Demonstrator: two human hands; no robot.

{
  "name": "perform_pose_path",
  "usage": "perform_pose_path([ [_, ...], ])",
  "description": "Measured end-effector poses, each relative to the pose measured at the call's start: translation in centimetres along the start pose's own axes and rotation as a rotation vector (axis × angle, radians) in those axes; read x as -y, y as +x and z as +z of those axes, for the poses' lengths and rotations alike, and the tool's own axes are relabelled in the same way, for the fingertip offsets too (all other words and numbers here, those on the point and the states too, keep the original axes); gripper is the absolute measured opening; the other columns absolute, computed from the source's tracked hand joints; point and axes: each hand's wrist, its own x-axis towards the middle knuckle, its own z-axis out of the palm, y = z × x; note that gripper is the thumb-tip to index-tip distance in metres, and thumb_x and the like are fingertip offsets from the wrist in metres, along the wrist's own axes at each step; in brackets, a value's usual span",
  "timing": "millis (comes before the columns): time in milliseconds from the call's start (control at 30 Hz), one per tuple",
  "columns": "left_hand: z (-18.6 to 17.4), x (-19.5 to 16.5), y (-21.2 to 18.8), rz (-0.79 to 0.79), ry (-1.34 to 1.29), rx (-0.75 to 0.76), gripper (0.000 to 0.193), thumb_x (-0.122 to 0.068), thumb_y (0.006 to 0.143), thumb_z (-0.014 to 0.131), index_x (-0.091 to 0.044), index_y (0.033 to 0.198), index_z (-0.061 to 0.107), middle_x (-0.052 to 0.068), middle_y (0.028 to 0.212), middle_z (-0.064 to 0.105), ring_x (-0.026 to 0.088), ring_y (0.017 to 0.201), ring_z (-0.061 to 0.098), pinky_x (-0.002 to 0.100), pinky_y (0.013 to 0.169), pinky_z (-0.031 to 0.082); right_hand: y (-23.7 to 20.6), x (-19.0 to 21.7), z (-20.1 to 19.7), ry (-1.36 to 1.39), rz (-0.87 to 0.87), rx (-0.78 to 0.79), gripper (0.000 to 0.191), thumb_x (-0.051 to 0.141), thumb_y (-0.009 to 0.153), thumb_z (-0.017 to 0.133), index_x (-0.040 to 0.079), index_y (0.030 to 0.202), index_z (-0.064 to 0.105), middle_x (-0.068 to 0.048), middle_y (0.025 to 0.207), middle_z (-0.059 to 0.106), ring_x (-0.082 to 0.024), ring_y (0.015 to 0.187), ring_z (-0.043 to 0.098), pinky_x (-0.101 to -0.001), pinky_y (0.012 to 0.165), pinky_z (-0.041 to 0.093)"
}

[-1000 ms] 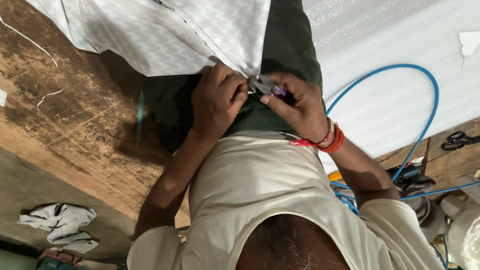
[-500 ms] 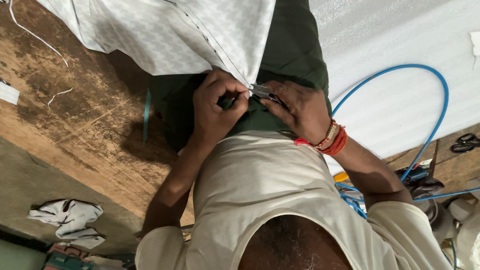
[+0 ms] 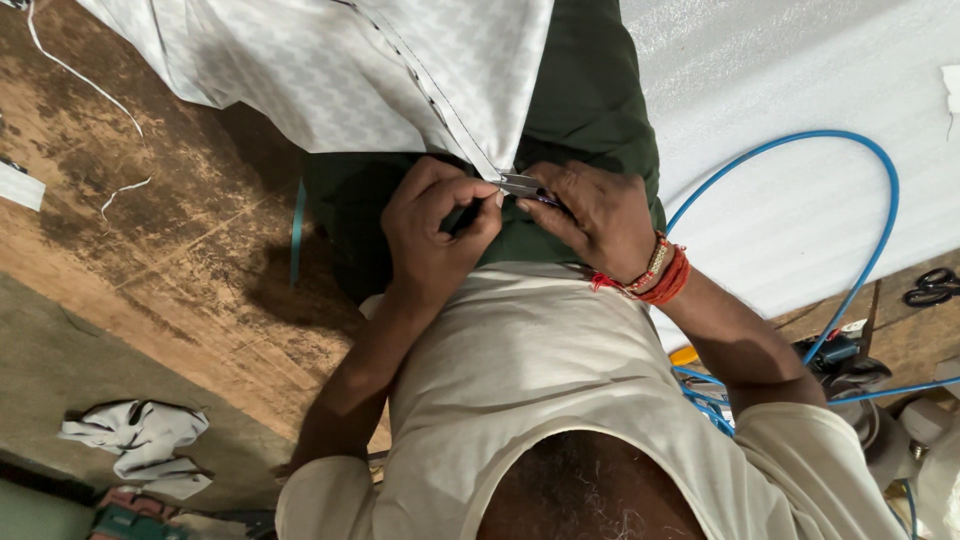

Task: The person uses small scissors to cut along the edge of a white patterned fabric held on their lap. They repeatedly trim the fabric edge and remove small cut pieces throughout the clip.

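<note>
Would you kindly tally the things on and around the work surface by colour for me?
White: 2, patterned cloth, crumpled rag
Green: 1, cloth
Blue: 1, hose
Black: 1, scissors
Silver: 1, small tool
Total: 6

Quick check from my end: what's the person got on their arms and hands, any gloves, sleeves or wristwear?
No gloves: both hands are bare. The left hand has nothing on its wrist. The right hand has red and orange thread bands with a beaded strand around the wrist. Short cream sleeves stop near the shoulders, leaving both forearms uncovered.
</note>
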Motion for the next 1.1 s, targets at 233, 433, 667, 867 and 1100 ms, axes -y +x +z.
perform_pose_path([
  [233, 0.1, -0.1, 0.1, 0.022, 0.028, -0.021, 0.02, 0.005, 0.079, 0.08, -0.005, 0.095, 0.072, 0.003, 0.087, 0.058, 0.014, 0.076, 0.059, 0.028, 0.067, 0.05, 0.4, -0.2, 0.9, 0.023, -0.017, -0.024, 0.027, 0.02, 0.1, 0.076, 0.003, 0.118, 0.066, -0.01, 0.081, 0.064, -0.023, 0.067, 0.063, -0.036, 0.06, 0.05],
  [433, 0.0, -0.1, 0.3, 0.005, 0.008, -0.002, 0.019, 0.005, 0.08, 0.079, -0.004, 0.095, 0.071, 0.003, 0.089, 0.059, 0.014, 0.078, 0.061, 0.028, 0.068, 0.05, 0.5, -0.2, 1.0, 0.044, -0.01, -0.013, 0.027, 0.021, 0.1, 0.076, 0.003, 0.117, 0.066, -0.009, 0.084, 0.065, -0.024, 0.068, 0.065, -0.0356, 0.06, 0.05],
  [667, -0.3, -0.6, 0.0, 0.048, 0.002, 0.065, 0.018, 0.003, 0.079, 0.077, -0.004, 0.095, 0.071, 0.005, 0.09, 0.06, 0.017, 0.082, 0.063, 0.03, 0.072, 0.051, 0.2, -0.7, 1.1, 0.076, -0.008, -0.029, 0.023, 0.019, 0.102, 0.075, 0.004, 0.118, 0.067, -0.01, 0.089, 0.067, -0.024, 0.073, 0.068, -0.0352, 0.064, 0.053],
  [867, -0.4, 0.9, -0.9, -0.088, -0.034, 0.229, 0.004, -0.005, 0.095, 0.075, -0.007, 0.094, 0.072, 0.005, 0.089, 0.066, 0.016, 0.078, 0.068, 0.029, 0.069, 0.053, -0.7, -1.0, 1.4, 0.292, 0.269, -0.134, 0.029, 0.022, 0.101, 0.079, 0.003, 0.117, 0.063, -0.009, 0.081, 0.065, -0.021, 0.068, 0.063, -0.0305, 0.062, 0.049],
  [1100, 0.6, 3.3, -1.4, -0.274, -0.157, 0.087, 0.03, 0.001, 0.102, 0.061, 0.0, 0.132, 0.06, 0.008, 0.113, 0.068, 0.01, 0.083, 0.064, 0.025, 0.074, 0.054, 0.3, -0.5, 2.3, -0.027, 0.083, -0.112, 0.055, 0.039, 0.08, 0.095, 0.003, 0.107, 0.061, -0.007, 0.072, 0.065, -0.018, 0.061, 0.064, -0.031, 0.057, 0.051],
])
